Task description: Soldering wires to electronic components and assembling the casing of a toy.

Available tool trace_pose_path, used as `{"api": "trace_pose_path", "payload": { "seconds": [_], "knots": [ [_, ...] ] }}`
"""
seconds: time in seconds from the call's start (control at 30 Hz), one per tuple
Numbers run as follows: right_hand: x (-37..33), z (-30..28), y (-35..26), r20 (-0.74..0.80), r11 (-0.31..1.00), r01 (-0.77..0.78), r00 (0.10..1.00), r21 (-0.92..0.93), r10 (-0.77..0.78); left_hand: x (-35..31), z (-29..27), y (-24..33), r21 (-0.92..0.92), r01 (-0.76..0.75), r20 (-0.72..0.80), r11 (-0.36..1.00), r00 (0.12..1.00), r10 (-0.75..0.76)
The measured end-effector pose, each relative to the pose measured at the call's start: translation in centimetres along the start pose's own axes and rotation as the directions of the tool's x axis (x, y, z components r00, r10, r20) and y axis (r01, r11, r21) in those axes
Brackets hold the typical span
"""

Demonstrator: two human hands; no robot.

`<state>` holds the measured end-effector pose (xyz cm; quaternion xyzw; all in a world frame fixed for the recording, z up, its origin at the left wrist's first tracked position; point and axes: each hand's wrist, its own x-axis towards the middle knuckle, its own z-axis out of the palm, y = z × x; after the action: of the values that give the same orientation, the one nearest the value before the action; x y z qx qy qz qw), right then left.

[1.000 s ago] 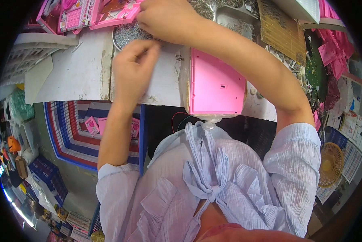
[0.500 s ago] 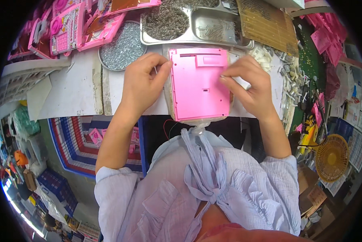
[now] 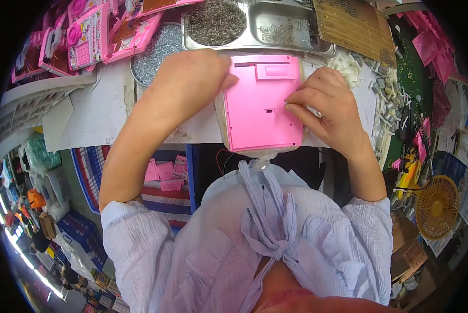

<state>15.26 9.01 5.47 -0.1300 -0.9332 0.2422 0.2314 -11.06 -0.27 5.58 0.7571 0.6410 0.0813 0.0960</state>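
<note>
Pink plastic panel point(image 3: 262, 104), judged light, stiff and thin, is steadied at its left edge by the left hand point(image 3: 192, 78); the right hand point(image 3: 325, 99) is pinched on its right face; edges are best gripped.

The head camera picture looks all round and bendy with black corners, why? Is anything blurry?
In the head view, the fisheye lens bends straight lines near the rim, so the table edge curves, and the corners stay black. The pink panel between the left hand and right hand looks sharp and evenly lit; things at the rim look squashed and smeared.
</note>
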Motion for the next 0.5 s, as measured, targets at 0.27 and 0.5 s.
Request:
{"api": "trace_pose_path", "payload": {
  "seconds": [0.27,0.5],
  "knots": [
    [-0.9,0.4,-0.9,-0.024,0.997,0.063,0.998,-0.047,-0.064,-1.3,0.8,7.0,-0.796,0.246,0.185,0.553,0.969,-0.165],
    [-1.6,-0.1,-1.4,0.045,0.994,0.093,0.995,-0.061,-0.090,-1.1,0.3,8.0,-0.799,0.337,0.315,0.498,0.940,-0.131]
  ]
}}
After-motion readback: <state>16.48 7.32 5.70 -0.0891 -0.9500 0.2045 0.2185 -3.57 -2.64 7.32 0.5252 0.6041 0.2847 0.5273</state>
